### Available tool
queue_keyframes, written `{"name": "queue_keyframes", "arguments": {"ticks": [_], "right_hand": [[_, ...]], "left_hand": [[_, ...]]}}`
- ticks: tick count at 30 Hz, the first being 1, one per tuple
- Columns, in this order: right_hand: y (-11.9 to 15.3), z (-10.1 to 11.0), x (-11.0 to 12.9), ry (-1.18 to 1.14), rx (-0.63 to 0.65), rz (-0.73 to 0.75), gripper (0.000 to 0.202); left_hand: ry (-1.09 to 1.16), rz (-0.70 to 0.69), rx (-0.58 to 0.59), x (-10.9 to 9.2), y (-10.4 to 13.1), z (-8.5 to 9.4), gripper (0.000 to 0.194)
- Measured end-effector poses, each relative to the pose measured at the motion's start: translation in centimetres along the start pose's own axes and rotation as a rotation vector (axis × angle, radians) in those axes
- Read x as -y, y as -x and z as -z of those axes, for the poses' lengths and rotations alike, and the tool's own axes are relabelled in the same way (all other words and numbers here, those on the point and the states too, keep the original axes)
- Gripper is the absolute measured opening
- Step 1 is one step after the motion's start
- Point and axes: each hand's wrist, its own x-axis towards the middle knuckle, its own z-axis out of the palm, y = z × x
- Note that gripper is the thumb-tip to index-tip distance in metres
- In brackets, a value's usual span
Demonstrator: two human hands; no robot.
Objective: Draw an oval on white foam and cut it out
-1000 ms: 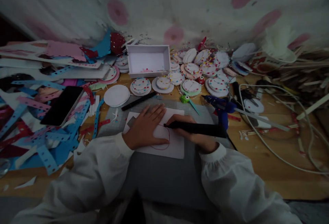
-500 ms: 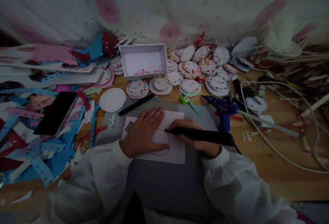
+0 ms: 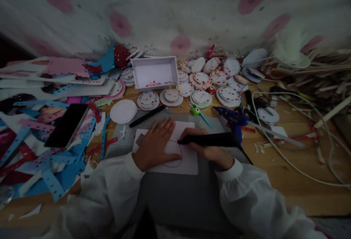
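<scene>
My left hand lies flat with its fingers spread on a white square sheet, pressing it to the grey mat. A reddish-purple circle outline shows on the sheet, partly under that hand. In my right hand is a thick black pen-shaped tool, with a dark cord trailing from its rear end. Its thin tip meets the circle's line at the upper right. A small grey square shows at the sheet's left edge.
Layered white discs trimmed with coloured beads and a white box stand behind. A blue glue gun and white cable are at right. Paper scraps and a phone lie left. A black marker lies behind the sheet.
The view has tilted and shifted slightly. The tool's tip has moved a little along the upper right of the circle, and its rear end has swung upward. My left hand keeps its place on the sheet.
</scene>
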Motion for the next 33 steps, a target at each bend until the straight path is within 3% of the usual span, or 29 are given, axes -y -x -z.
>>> {"name": "queue_keyframes", "arguments": {"ticks": [5,10,26,33], "right_hand": [[-1.0,0.4,0.1,0.012,0.006,0.018,0.008],[0.5,-0.5,0.2,0.086,-0.107,0.029,0.012],[1.3,-1.0,1.2,0.128,-0.159,0.007,0.010],[1.8,-1.9,0.9,0.168,-0.237,-0.005,0.010]], "left_hand": [[-0.024,0.090,-0.057,-0.6,-0.2,-0.2,0.107],[-0.010,0.088,-0.076,-0.7,-0.2,-0.5,0.108],[-0.007,0.093,-0.076,-0.6,-0.3,-0.6,0.108],[-0.041,0.101,-0.092,-0.9,-0.3,-0.1,0.059]]}}
